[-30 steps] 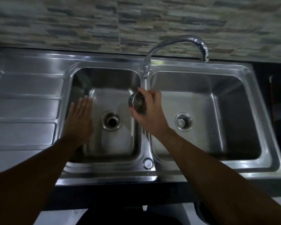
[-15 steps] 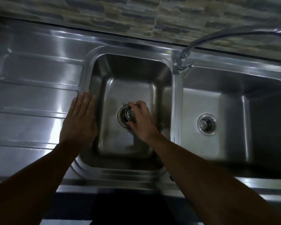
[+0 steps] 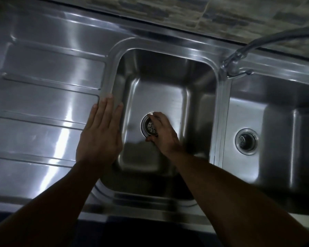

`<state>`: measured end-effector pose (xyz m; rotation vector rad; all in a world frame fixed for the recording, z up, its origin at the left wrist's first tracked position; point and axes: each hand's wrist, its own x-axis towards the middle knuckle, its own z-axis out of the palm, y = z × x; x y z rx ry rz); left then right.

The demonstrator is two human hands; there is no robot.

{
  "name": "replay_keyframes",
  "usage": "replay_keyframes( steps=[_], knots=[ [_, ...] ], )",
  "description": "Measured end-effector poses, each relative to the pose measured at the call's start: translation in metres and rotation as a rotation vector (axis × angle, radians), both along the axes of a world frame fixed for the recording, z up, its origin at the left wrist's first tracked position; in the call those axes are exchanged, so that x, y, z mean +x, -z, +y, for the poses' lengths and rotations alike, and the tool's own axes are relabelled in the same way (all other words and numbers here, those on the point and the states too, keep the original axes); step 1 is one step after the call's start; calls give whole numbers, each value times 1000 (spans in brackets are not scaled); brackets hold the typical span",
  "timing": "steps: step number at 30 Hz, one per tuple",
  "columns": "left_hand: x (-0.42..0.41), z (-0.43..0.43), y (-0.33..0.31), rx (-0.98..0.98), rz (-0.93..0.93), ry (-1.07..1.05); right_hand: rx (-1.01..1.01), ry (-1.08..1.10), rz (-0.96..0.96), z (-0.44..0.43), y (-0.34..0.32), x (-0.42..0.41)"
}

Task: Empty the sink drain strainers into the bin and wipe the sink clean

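A steel double sink fills the view. In the left basin (image 3: pixel 157 97) my right hand (image 3: pixel 163 133) grips a perforated metal strainer (image 3: pixel 151 127) at the drain opening, fingers curled round its rim. Whether the strainer is fully seated I cannot tell. My left hand (image 3: pixel 101 136) lies flat, fingers straight, on the left rim of that basin, beside the draining board. The right basin (image 3: pixel 275 125) holds a second strainer (image 3: pixel 246 141) sitting in its drain.
A ribbed steel draining board (image 3: pixel 43 104) stretches to the left. The chrome tap (image 3: pixel 239 56) rises from the divider between the basins and arcs right. A stone-tile wall (image 3: pixel 221 13) runs behind. The counter's front edge (image 3: pixel 150 214) is near my arms.
My right hand has carried the strainer from above the divider down into the left basin and onto the drain. The view has shifted left and closer. My left hand stays on the rim.
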<state>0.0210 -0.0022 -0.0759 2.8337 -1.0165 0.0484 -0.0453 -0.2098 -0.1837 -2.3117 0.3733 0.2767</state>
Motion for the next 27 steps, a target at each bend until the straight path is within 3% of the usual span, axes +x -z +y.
replay_keyframes(
  steps=[5, 17, 23, 27],
  knots=[
    [2, 0, 1, -6, 9, -14, 0, 40, -46, -1, 12, -6],
    [1, 0, 2, 44, -4, -7, -84, -125, 74, -3, 10, 0],
    [0, -3, -9, 97, 44, -8, -181, -152, -7, -5, -29, -23],
    [-2, -12, -29, 117, 200, -85, -196, -167, -24, -22, -78, -25]
  ],
)
